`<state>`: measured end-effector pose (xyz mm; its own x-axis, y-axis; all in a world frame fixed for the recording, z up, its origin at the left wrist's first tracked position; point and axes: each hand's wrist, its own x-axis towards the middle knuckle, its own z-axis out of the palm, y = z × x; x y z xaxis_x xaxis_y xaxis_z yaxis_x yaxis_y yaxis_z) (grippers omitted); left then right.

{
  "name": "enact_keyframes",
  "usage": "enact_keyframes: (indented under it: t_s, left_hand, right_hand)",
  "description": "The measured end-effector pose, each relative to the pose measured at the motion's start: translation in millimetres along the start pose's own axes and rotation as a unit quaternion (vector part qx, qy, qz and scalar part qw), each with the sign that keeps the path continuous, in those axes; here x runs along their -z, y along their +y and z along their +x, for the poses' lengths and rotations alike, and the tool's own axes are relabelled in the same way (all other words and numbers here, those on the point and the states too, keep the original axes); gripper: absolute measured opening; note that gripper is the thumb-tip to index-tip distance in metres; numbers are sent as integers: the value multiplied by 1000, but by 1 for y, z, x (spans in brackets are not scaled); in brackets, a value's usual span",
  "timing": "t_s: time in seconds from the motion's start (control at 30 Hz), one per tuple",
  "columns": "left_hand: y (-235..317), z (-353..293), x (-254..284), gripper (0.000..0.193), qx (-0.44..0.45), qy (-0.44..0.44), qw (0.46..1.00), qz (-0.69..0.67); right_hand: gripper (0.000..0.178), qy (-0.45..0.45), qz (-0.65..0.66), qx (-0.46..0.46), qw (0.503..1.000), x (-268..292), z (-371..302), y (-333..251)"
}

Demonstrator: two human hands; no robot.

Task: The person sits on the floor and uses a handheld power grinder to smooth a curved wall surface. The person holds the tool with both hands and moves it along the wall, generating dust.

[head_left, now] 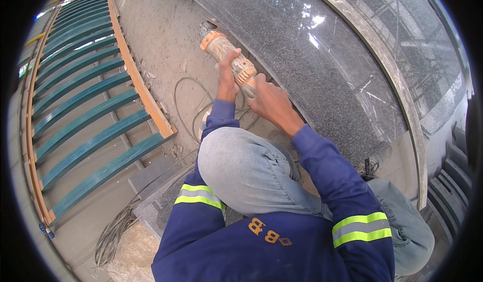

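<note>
Both my hands are wrapped round a dusty orange angle grinder [220,47], its head pointing away to the upper left. My left hand [228,77] grips the middle of the body from the left side. At the rear end, my right hand [273,102] is closed on the handle. The grinder's head lies beside the lower left edge of a dark grey speckled stone slab [322,81]. Whether its disc touches the slab cannot be made out. A thin cable [176,92] loops on the floor left of my hands.
A frame of teal slats with orange side rails [133,63] stands along the left. Coiled cable [113,236] lies at the lower left beside stone pieces [156,209]. Another polished slab [432,65] is at the far right, behind a pale stone edge [372,45]. Dark curved bars [450,196] sit lower right.
</note>
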<state>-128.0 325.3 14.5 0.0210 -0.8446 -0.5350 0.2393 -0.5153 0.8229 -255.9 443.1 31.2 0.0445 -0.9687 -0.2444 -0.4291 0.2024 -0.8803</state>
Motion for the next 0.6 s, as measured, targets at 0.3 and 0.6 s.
enact_keyframes:
  t_s: [0.3, 0.6]
  left_hand:
    - [-4, -6, 0, 30, -3, 0, 1000, 22]
    - [-10, -19, 1, 28, -12, 0, 999, 30]
  right_hand:
    - [33, -14, -21, -9, 1000, 7, -10, -5]
    - [33, -19, -11, -7, 1000, 11, -24, -5]
